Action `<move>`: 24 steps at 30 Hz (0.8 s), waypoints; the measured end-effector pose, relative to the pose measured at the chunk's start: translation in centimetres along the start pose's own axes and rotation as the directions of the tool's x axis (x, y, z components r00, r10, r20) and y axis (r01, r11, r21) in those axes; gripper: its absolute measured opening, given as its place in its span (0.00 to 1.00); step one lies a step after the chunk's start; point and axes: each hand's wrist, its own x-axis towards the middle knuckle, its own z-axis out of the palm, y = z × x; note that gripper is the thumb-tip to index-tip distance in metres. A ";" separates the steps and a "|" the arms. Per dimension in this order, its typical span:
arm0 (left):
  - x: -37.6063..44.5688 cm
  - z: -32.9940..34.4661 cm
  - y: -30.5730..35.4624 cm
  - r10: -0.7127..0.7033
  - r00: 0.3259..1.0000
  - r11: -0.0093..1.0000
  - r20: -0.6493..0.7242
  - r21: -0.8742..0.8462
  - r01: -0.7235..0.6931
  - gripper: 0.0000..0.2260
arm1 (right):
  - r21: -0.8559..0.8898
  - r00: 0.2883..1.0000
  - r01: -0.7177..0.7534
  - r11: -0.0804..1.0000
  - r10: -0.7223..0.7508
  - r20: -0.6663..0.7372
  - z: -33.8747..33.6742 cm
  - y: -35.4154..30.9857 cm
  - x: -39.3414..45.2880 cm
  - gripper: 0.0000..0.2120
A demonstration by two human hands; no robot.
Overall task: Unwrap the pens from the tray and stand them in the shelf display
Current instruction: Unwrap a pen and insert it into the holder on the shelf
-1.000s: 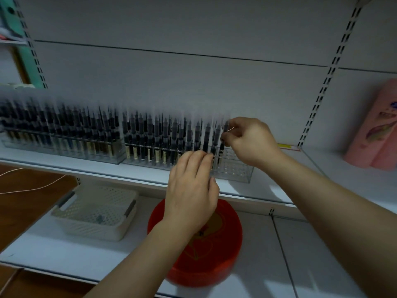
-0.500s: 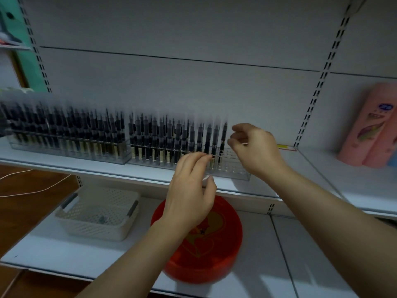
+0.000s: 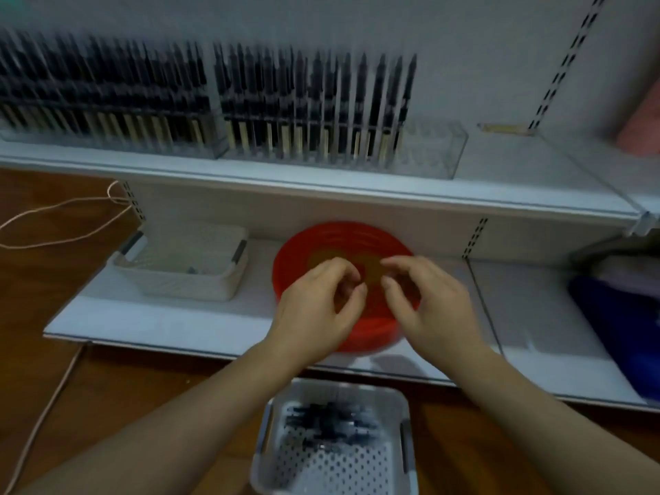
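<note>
My left hand and my right hand hover side by side over a red bowl on the lower shelf. Their fingers are loosely curled, and I see nothing between them in the blurred frame. On the floor below my wrists lies a white perforated tray with several dark wrapped pens at its far end. The clear pen display stands on the upper shelf. It is packed with upright dark pens, and its right end has bare slots.
A white basket sits left of the red bowl on the lower shelf. A thin cord trails over the brown floor at left. A dark blue thing and a pink one lie at the right edge.
Both hands have dropped from the display on the upper shelf to the red bowl. The view has tilted down, and the tray of pens has come into sight.
</note>
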 end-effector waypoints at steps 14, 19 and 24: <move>-12.7 5.9 -8.9 -0.301 0.609 0.953 0.734 0.249 0.172 0.19 | -0.168 0.538 -0.046 0.985 0.166 0.826 9.4 5.0 -15.8 0.10; -13.6 6.0 -10.0 -0.319 0.586 0.947 0.745 0.275 0.166 0.21 | -0.187 0.422 -0.015 0.982 0.176 0.889 11.9 4.9 -17.8 0.08; -13.6 5.4 -10.7 -0.318 0.610 0.947 0.726 0.279 0.162 0.16 | -0.322 0.331 0.078 0.944 0.280 0.901 14.0 4.8 -19.2 0.09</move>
